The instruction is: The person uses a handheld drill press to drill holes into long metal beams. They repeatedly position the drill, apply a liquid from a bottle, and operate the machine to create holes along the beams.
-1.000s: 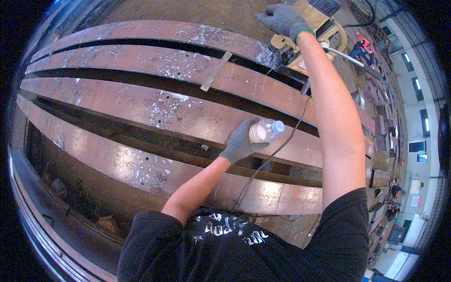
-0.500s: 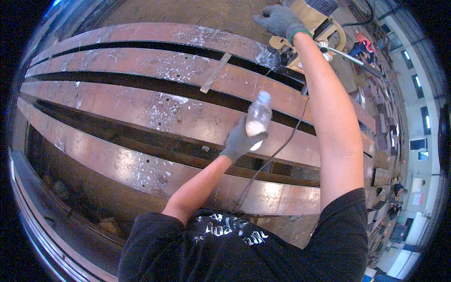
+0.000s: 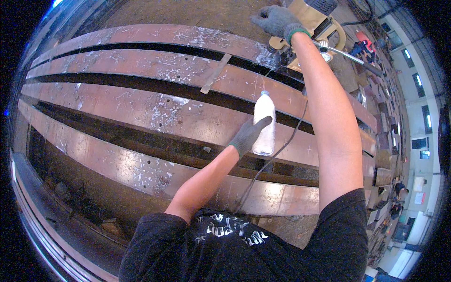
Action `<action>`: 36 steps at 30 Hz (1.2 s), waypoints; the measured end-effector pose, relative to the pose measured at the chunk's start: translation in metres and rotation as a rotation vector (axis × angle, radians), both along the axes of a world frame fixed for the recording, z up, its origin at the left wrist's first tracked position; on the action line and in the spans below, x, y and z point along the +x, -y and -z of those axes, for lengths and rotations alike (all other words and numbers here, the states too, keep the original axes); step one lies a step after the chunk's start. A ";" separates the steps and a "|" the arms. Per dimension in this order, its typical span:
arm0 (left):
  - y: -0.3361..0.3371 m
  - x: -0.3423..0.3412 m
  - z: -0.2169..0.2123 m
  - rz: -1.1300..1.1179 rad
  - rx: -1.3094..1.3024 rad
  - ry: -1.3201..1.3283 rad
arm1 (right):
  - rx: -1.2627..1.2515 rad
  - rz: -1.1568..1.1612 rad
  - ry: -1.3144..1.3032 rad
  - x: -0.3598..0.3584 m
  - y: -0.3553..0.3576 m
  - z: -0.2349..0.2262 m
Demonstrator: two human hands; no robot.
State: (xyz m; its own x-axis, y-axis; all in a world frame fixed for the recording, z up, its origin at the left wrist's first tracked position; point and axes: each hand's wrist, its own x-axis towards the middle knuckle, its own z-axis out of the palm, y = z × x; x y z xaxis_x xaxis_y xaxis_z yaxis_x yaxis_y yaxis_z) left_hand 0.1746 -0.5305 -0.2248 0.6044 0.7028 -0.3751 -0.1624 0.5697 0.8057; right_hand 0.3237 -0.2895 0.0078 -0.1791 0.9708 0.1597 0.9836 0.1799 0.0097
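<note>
My left hand (image 3: 251, 134), in a grey glove, is wrapped around a clear plastic bottle (image 3: 265, 110) that looks filled with milky white liquid. The bottle stands nearly upright in the picture, blue cap on, above the steel beams. At the top, my gloved right hand (image 3: 278, 23) is closed at the left side of a tan drilling machine (image 3: 305, 21). What lies inside its fingers is hidden. The machine sits on the far beams, a metal lever (image 3: 345, 54) sticking out to its right. Whitish wet residue and shavings lie at its base.
Several long rusty steel beams (image 3: 188, 113) run left to right with dark gaps between them. A flat metal strip (image 3: 216, 74) bridges two of them. A black cable (image 3: 282, 150) crosses the beams. Other people, one in red and dark clothes (image 3: 364, 48), are farther off at right.
The bottle was blurred, with white only in its lower part; now it looks white throughout and sits slightly lower and to the right. My right hand has barely moved.
</note>
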 end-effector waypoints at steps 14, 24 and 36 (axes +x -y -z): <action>-0.014 0.011 -0.012 0.048 -0.141 0.138 | 0.015 -0.018 0.060 -0.007 0.008 -0.005; -0.015 0.012 -0.011 0.064 -0.093 0.098 | -0.015 -0.036 0.056 -0.011 0.015 -0.009; -0.011 0.005 -0.009 0.043 0.204 -0.032 | 0.004 -0.089 -0.014 -0.012 0.017 -0.007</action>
State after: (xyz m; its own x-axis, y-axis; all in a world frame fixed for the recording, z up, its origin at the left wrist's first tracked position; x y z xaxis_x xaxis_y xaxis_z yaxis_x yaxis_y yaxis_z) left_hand 0.1798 -0.5191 -0.2155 0.6256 0.7400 -0.2470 -0.1140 0.3999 0.9095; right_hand 0.3114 -0.3062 0.0144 -0.2626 0.9504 0.1664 0.9638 0.2667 -0.0026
